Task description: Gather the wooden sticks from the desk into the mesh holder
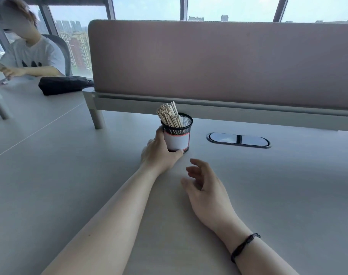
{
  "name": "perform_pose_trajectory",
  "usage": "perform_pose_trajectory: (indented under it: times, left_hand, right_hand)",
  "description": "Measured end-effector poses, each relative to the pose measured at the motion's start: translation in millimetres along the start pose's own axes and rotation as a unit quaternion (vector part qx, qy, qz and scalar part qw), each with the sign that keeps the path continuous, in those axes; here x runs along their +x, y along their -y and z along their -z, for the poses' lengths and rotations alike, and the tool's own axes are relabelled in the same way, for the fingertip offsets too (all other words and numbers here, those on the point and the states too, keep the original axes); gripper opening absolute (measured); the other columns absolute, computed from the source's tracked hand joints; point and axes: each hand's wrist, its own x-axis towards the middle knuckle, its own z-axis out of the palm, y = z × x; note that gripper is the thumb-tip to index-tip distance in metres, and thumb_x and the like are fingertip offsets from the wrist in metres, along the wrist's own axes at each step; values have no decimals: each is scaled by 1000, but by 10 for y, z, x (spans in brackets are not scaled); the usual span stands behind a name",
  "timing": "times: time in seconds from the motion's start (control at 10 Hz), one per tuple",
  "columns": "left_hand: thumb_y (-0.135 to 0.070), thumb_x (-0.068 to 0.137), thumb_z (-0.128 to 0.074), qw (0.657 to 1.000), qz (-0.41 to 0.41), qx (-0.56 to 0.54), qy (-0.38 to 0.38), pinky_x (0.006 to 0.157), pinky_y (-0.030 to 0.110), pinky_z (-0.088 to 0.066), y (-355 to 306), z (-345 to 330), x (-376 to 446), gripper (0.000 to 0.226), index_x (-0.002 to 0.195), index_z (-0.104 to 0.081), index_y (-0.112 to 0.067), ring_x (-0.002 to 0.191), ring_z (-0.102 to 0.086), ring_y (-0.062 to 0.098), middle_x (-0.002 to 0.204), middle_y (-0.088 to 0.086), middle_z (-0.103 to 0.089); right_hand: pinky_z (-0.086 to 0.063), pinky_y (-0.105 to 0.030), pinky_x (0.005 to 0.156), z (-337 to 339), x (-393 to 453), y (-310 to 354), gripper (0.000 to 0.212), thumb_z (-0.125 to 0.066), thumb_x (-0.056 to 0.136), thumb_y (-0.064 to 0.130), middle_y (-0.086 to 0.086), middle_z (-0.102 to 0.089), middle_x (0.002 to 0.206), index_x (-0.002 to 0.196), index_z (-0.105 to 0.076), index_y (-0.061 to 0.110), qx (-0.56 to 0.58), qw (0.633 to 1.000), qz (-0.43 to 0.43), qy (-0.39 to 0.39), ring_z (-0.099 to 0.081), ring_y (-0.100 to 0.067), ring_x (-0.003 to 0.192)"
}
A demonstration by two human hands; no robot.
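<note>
A black mesh holder (184,124) with a white label stands upright on the grey desk (70,185), near the divider. A bundle of pale wooden sticks (169,116) leans to the left inside it, poking above the rim. My left hand (159,153) wraps around the holder's left side, thumb at its base. My right hand (206,187) hovers just in front of the holder, fingers apart and curled, holding nothing. No loose sticks show on the desk.
A pink-grey divider panel (218,62) on metal legs runs behind the holder. An oval cable port (238,140) is set into the desk at right. A black pouch (64,85) lies at far left, where another person (30,54) sits.
</note>
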Motion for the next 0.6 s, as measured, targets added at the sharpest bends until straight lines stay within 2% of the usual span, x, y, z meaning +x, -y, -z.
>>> perform_pose_trajectory:
  times: [0.3, 0.4, 0.5, 0.6]
  left_hand:
    - [-53, 71, -69, 1000, 5, 4, 6, 99, 44, -44, -10, 11, 20, 92, 147, -23, -31, 123, -50, 29, 132, -1, -60]
    - [-51, 72, -71, 1000, 3, 3, 9, 102, 44, -43, -12, 24, -32, 96, 150, -20, -30, 128, -49, 29, 139, -1, -56]
    - [-45, 74, -75, 1000, 8, -23, 9, 108, 43, -39, -36, 77, -190, 101, 154, -15, -26, 139, -38, 26, 151, 1, -42]
    - [-38, 80, -74, 998, -11, -51, -21, 107, 42, -40, -32, 80, -425, 90, 152, -23, -22, 137, -40, 24, 149, 5, -40]
  right_hand:
    - [-46, -25, 96, 1, 0, 3, 41, -63, 92, 32, 19, -60, 119, 130, -48, 39, 0, 1000, 8, 6, -57, 2, 114]
    - [-46, -26, 95, 12, 12, 1, 41, -63, 91, 31, 17, -61, 119, 129, -49, 38, 6, 1000, 4, 6, -58, 1, 112]
    - [-47, -27, 96, 43, 6, 2, 40, -64, 91, 29, 14, -62, 119, 127, -49, 37, 17, 1000, 1, 7, -59, -1, 112]
    - [-47, -28, 95, 32, 30, 22, 39, -64, 91, 27, 11, -63, 120, 127, -50, 33, 23, 1000, -1, -1, -59, -4, 114]
